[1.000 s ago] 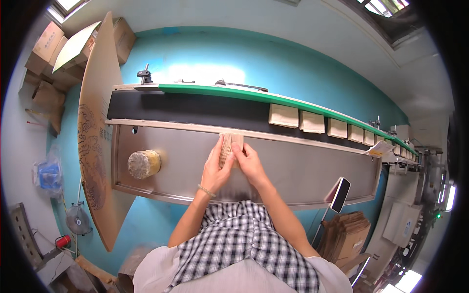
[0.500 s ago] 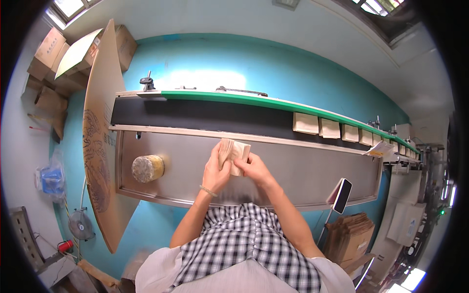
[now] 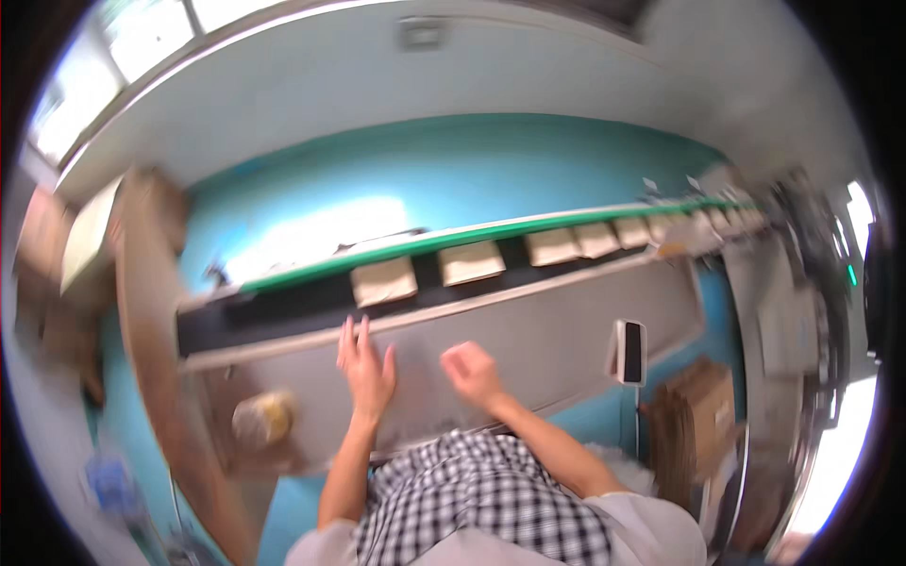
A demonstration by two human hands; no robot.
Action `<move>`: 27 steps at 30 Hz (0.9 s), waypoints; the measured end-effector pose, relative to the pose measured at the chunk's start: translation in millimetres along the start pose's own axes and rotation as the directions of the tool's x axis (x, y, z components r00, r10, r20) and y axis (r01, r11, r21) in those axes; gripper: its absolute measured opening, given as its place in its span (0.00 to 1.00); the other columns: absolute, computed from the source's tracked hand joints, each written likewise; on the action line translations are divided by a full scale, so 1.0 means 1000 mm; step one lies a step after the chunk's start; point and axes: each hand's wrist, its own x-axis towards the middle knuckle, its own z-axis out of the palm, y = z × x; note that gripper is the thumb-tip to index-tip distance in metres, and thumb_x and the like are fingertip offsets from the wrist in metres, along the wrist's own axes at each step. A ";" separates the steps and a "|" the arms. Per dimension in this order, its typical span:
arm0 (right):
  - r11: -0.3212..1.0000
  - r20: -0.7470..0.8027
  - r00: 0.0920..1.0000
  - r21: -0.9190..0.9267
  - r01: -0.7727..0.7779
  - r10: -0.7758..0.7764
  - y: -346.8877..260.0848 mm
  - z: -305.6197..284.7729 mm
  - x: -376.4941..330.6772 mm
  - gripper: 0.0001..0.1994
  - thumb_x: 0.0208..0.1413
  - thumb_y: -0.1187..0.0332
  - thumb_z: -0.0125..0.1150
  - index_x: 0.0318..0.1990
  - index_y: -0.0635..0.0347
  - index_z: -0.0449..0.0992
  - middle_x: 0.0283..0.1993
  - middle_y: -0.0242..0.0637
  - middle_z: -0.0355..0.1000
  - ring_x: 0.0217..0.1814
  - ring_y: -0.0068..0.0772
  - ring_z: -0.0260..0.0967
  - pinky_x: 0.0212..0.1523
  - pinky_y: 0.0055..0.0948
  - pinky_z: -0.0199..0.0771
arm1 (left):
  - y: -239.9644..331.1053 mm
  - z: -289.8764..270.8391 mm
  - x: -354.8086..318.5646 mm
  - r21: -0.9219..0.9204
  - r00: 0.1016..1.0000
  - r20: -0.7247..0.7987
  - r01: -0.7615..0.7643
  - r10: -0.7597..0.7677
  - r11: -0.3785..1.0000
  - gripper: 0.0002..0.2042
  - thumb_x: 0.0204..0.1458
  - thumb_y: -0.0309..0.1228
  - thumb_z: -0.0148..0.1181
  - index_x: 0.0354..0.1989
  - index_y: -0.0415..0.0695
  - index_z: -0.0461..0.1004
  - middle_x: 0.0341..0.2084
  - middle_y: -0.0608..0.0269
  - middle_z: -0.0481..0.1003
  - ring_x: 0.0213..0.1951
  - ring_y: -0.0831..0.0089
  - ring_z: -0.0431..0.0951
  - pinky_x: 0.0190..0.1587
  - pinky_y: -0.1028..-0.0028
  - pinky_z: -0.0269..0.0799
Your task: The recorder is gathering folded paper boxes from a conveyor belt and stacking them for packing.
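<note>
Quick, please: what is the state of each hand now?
Left hand: open, flat on the grey table, holding nothing.
Right hand: closed fist; contents cannot be told.

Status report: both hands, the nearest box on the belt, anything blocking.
Left hand open, flat on grey metal table; right hand fisted, empty. Nearest tan cardboard box on black conveyor belt, untouched. Nothing between hands and belt.

Left hand (image 3: 366, 370) flat, right hand (image 3: 472, 371) fisted on grey worktable (image 3: 566, 330) beside conveyor belt (image 3: 311, 300).
</note>
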 end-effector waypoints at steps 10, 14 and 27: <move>0.983 -0.061 0.992 -0.156 0.099 -0.110 -0.033 0.030 -0.017 0.05 0.57 0.70 0.61 0.35 0.59 0.71 0.33 0.38 0.67 0.39 0.40 0.71 0.39 0.37 0.74 | 0.002 -0.009 -0.065 0.199 0.949 0.182 -0.293 0.258 0.935 0.18 0.58 0.33 0.56 0.56 0.43 0.73 0.61 0.47 0.67 0.66 0.49 0.62 0.66 0.51 0.53; 0.975 -0.070 0.985 -0.171 0.144 -0.158 -0.060 0.043 -0.016 0.05 0.56 0.70 0.61 0.35 0.60 0.72 0.35 0.38 0.67 0.38 0.41 0.70 0.39 0.37 0.74 | -0.014 -0.038 -0.067 0.198 0.951 0.162 -0.292 0.263 0.936 0.18 0.58 0.32 0.56 0.57 0.42 0.72 0.62 0.48 0.66 0.67 0.49 0.60 0.66 0.50 0.52; 0.983 -0.020 0.985 0.050 0.174 -0.173 -0.113 0.057 -0.025 0.04 0.57 0.71 0.58 0.37 0.58 0.69 0.37 0.39 0.68 0.42 0.44 0.72 0.42 0.39 0.75 | 0.035 -0.201 -0.155 -0.158 0.542 0.836 0.099 0.080 0.983 0.13 0.52 0.25 0.55 0.44 0.47 0.81 0.34 0.51 0.80 0.33 0.57 0.80 0.35 0.65 0.74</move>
